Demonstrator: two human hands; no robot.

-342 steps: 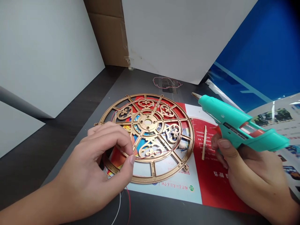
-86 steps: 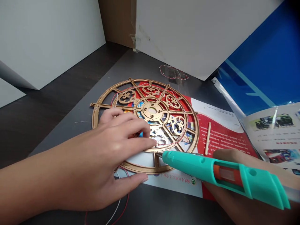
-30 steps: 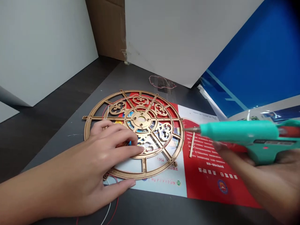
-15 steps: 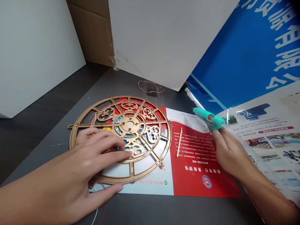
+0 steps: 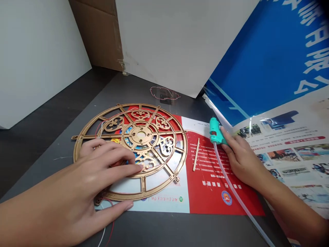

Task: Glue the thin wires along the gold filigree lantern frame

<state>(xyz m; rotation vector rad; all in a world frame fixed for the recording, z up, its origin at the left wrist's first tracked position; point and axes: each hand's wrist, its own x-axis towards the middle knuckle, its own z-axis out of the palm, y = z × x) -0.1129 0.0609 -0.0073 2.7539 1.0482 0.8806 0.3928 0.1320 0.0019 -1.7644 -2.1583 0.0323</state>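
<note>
A round gold openwork frame [image 5: 143, 185] lies flat over printed sheets. Across its lower left lies my left hand [image 5: 102, 175], fingers on the inner ring and thumb beside the outer rim, gripping the frame there. Thin red and white wires [image 5: 111, 226] come out below this hand, and a fine wire runs round the inner ring. To the right of the frame, my right hand [image 5: 238, 151] is closed on the handle of a teal glue gun [image 5: 215, 132], whose nozzle points away from me. A long clear glue stick [image 5: 232, 187] trails from its back end toward me.
A thin wooden stick [image 5: 196, 155] lies on the red printed sheet [image 5: 213, 199]. Behind the frame is a loop of thin wire [image 5: 164, 93]. White panels [image 5: 164, 41] and a cardboard piece [image 5: 99, 34] stand at the back; a blue banner [image 5: 246, 75] and a picture sheet [image 5: 288, 137] are at right.
My right hand has turned the glue gun, so its nozzle now points away from me rather than left, and moved it slightly left. My left hand stays on the frame.
</note>
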